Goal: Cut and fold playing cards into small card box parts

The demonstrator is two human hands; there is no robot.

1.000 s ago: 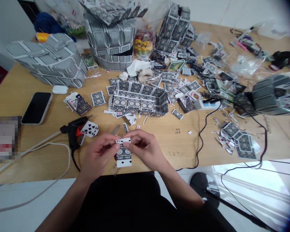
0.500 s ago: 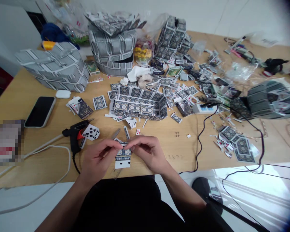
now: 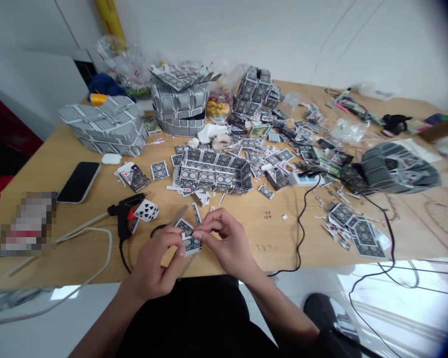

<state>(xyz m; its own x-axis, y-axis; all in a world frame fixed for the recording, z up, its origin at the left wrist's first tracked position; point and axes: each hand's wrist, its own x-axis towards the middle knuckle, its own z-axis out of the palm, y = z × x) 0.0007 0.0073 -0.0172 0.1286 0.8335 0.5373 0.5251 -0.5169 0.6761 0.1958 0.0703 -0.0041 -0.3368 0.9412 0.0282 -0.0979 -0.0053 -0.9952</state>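
Note:
My right hand (image 3: pixel 227 241) pinches a small blue-and-white patterned playing card (image 3: pixel 192 245) between thumb and forefinger, just above the table's front part. To its left, my left hand (image 3: pixel 157 261) has its thumb and forefinger apart, close to the card's left side with nothing visible between them. Behind the card lie a grey blade-like tool (image 3: pixel 179 215) and a narrow card strip (image 3: pixel 196 214). A clear ruler (image 3: pixel 186 266) partly shows beneath the hands. Farther back stands an open, long box made of folded cards (image 3: pixel 216 171).
A black glue gun (image 3: pixel 125 216) with a cord lies left, beside a ten of spades (image 3: pixel 147 211). Nearby is a phone (image 3: pixel 79 182). Grey card-built bags (image 3: pixel 108 127) stand at the back. Loose cards, scraps and a power strip (image 3: pixel 304 179) with black cable spread rightward.
My left hand has come off the card and lowered, its thumb and forefinger parting. My right hand keeps its pinch, and the card is now tilted. The camera view has shifted upward.

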